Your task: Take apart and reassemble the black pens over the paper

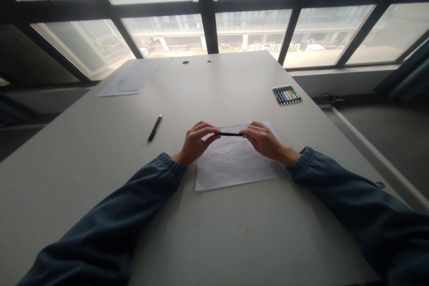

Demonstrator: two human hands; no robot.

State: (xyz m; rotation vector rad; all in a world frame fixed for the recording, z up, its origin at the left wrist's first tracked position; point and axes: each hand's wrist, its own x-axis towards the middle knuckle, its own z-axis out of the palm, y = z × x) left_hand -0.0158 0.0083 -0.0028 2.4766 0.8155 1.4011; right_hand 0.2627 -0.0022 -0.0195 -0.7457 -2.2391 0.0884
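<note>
A thin black pen [230,134] is held level between my two hands, just above a white sheet of paper [234,167] with a faint drawing on it. My left hand [196,140] pinches the pen's left end with curled fingers. My right hand [263,139] grips its right end the same way. Both wrists rest on or near the sheet. Dark blue sleeves cover both forearms.
Another black pen [154,128] lies on the grey table [100,152] to the left. A row of several coloured markers [287,94] lies at the right. Loose papers [130,79] sit at the far left corner. Large windows stand behind the table's far edge.
</note>
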